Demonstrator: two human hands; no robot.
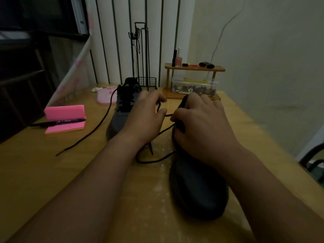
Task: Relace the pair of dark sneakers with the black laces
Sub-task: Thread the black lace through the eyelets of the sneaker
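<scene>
Sneaker (pixel 198 188) lies on the surface (pixel 52 172) at 5 o'clock, long axis 6 to 12, toe toward 6. Left hand (pixel 145 113) pinches its lace (pixel 154 160) in its fingers. Right hand (pixel 201 123) curls its fingers round the sneaker's top. Second sneaker (pixel 121 111) sits at 11, toe toward 7.

A dark grey fabric sneaker (pixel 121 113) stands upright on its sole to the left of the small wooden shelf (pixel 194 68) and slightly nearer than it. Its toe points away from the shelf, and its black lace (pixel 125 104) is threaded crosswise through the eyelets, with 1 long end trailing loose farther left. The second dark sneaker (pixel 198 190) lies straight in front of the shelf, toe also away from it, its middle gripped by the right hand (pixel 201 123). Its loose black cord lace (pixel 149 162) curls flat between the 2 shoes and rises to the left hand (pixel 145 113), which pinches it.
</scene>
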